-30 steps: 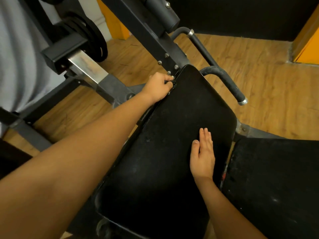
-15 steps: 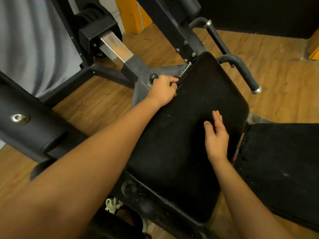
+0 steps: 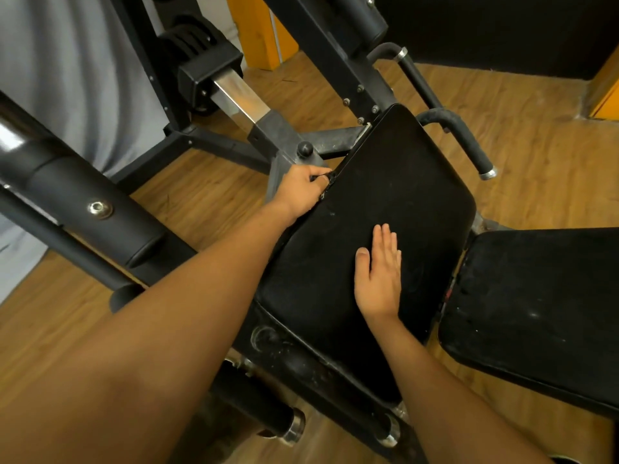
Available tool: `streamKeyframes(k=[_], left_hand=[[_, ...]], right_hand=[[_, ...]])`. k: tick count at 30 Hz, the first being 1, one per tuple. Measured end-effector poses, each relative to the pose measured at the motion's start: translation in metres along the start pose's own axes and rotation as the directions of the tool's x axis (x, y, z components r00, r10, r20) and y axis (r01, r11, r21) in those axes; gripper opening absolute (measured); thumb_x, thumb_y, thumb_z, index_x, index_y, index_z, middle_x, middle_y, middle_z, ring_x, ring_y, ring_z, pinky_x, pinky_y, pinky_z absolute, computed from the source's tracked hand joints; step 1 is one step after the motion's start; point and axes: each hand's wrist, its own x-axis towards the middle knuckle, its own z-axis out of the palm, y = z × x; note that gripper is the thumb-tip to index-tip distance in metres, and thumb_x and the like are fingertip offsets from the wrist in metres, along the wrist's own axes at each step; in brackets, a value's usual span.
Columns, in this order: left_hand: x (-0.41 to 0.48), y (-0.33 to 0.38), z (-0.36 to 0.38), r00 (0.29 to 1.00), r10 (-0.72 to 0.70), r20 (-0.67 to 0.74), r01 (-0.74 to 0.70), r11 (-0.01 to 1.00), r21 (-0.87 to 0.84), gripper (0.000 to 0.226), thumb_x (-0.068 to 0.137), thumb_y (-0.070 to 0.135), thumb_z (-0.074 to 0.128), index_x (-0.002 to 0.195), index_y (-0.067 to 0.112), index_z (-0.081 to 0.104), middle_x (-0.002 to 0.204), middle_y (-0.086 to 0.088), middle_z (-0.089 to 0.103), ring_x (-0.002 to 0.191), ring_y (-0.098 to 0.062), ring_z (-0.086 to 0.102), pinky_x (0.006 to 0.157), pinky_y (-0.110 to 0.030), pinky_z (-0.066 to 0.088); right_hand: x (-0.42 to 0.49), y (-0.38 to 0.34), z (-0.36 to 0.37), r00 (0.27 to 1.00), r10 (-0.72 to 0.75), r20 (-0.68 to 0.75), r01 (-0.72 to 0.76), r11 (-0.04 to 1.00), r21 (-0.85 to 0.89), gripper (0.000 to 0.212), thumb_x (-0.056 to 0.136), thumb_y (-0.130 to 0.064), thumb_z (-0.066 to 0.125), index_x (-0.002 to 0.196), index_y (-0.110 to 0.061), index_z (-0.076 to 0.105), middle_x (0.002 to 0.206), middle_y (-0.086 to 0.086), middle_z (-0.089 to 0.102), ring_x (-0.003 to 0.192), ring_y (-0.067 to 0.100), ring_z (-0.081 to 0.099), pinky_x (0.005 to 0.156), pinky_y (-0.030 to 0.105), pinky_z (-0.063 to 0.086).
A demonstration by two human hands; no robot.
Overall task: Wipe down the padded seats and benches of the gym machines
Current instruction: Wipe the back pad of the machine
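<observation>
**While Braced on Seat, Wiping Yet to Show**

While pressing flat on the seat [image 3: 402,182] with the right hand [image 3: 380,276], pinching its 9 o'clock rim with the left hand [image 3: 299,190]. Right: palm down, fingers straight and together, aimed at 12 o'clock, grasping nothing. Left: fingers curled, thumb and forefinger nipped on the rim, something small and dark between them; cloth scrap or torn trim, impossible to tell. No cloth plainly visible elsewhere.

Seat at picture centre, under both hands, long axis from 6 to 12 o'clock, tipped slightly toward 1. Right hand near the middle, a little toward the 6 o'clock end; left out on the side rim, nearer the 12 o'clock end.

Bench [image 3: 536,313] at 3 to 4 o'clock of the seat, just beside it, narrow gap between, white flecks on top, touched by neither hand, nearer the right.

Judging from this: seat likely the pad in work, bench yet to do. Best to stroke along the long axis, 12 down to 6, then cross toward 3 o'clock for the bench. Worth watching: handle [image 3: 465,142] at 1 to 2 o'clock, near the seat's far corner, easy to knock.
</observation>
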Motion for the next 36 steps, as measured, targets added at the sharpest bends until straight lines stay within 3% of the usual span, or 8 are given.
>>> streamKeyframes(k=[6,8,11,16,23,28,32,36], left_hand=[[-0.047,-0.01,-0.02,1.0,0.008,0.01,-0.009,0.994,0.113,0.028,0.101,0.015,0.051,0.121,0.018,0.071,0.099,0.002,0.075,0.082,-0.002,0.068,0.076,-0.017,0.055],[-0.071,-0.014,-0.027,0.999,0.039,0.023,-0.043,0.976,0.211,0.029,0.101,0.016,0.051,0.122,0.022,0.071,0.089,0.005,0.075,0.078,-0.007,0.068,0.076,-0.028,0.056],[-0.082,-0.012,-0.028,0.997,0.078,-0.004,-0.071,0.924,0.377,0.03,0.101,0.017,0.051,0.124,0.023,0.069,0.075,0.01,0.068,0.069,-0.004,0.062,0.072,-0.025,0.048],[-0.067,-0.005,-0.028,0.999,0.019,0.041,-0.031,0.948,0.317,0.028,0.1,0.015,0.051,0.116,0.021,0.073,0.089,0.008,0.072,0.077,0.0,0.063,0.085,-0.028,0.054],[-0.121,-0.008,-0.038,1.0,0.022,-0.015,-0.016,0.945,0.326,0.029,0.101,0.014,0.05,0.121,0.02,0.07,0.071,0.015,0.065,0.057,0.01,0.058,0.055,-0.005,0.04],[-0.157,-0.015,-0.049,0.992,-0.124,-0.011,0.108,0.812,0.574,0.026,0.099,0.017,0.047,0.107,0.014,0.072,0.089,-0.011,0.07,0.084,-0.027,0.067,0.078,-0.039,0.056],[-0.171,-0.01,-0.055,0.975,-0.22,-0.006,0.159,0.685,0.711,0.02,0.097,0.02,0.049,0.098,0.012,0.067,0.089,-0.011,0.065,0.081,-0.029,0.065,0.072,-0.037,0.053],[-0.174,-0.002,-0.058,0.989,-0.149,0.017,0.083,0.636,0.767,0.026,0.096,0.022,0.047,0.109,0.014,0.068,0.097,-0.013,0.067,0.09,-0.035,0.065,0.081,-0.045,0.056]], right_hand=[[-0.001,0.0,-0.001,1.0,-0.007,-0.005,0.007,1.0,-0.001,0.056,0.106,-0.04,0.027,0.159,-0.024,0.014,0.166,-0.009,0.006,0.151,0.003,-0.005,0.126,0.035,-0.002],[-0.001,0.0,-0.001,1.0,-0.002,-0.007,0.002,1.0,0.0,0.056,0.106,-0.04,0.027,0.159,-0.024,0.015,0.166,-0.009,0.006,0.151,0.003,-0.005,0.126,0.035,-0.002],[0.0,-0.002,0.0,1.0,0.0,-0.004,0.0,1.0,0.003,0.056,0.106,-0.04,0.027,0.159,-0.024,0.015,0.166,-0.009,0.006,0.151,0.003,-0.005,0.125,0.035,-0.002],[-0.001,0.001,-0.001,1.0,-0.004,-0.008,0.004,1.0,-0.004,0.056,0.107,-0.04,0.027,0.159,-0.023,0.016,0.166,-0.008,0.007,0.151,0.004,-0.005,0.124,0.03,-0.005],[-0.001,0.001,-0.002,1.0,-0.006,0.008,0.007,1.0,-0.008,0.056,0.107,-0.04,0.026,0.159,-0.023,0.014,0.167,-0.007,0.006,0.152,0.006,-0.005,0.125,0.033,-0.004],[-0.001,0.0,-0.003,0.999,0.002,0.039,-0.001,1.0,-0.029,0.057,0.106,-0.041,0.025,0.159,-0.022,0.013,0.167,-0.004,0.005,0.152,0.009,-0.004,0.123,0.032,-0.005],[-0.002,-0.007,-0.015,0.991,0.035,0.132,-0.036,0.999,0.002,0.058,0.107,-0.041,0.028,0.159,-0.021,0.012,0.167,-0.003,0.004,0.153,0.012,-0.004,0.124,0.036,-0.002],[0.001,-0.007,-0.053,0.952,0.064,0.3,-0.053,0.998,-0.043,0.058,0.105,-0.042,0.038,0.158,-0.026,0.023,0.165,-0.006,0.017,0.153,0.021,0.011,0.125,0.041,0.01]])
